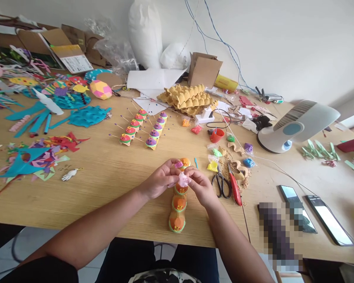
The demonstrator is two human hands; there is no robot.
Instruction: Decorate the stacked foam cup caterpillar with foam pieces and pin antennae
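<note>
I see left hand (161, 181) and right hand (201, 187) both pinching one pink lump (183, 179), fingers closed. Orange caterpillar (178, 210) lies under it on the worktop (106, 177).

A pixelated patch (280, 236) at lower right hides some table (106, 184); the right hand (202, 188) partly covers the pink piece (183, 180).

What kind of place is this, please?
Probably a home craft workspace: a table strewn with coloured foam cut-outs, egg-carton pieces and scissors; the left hand and right hand pinch a pink lump.
</note>
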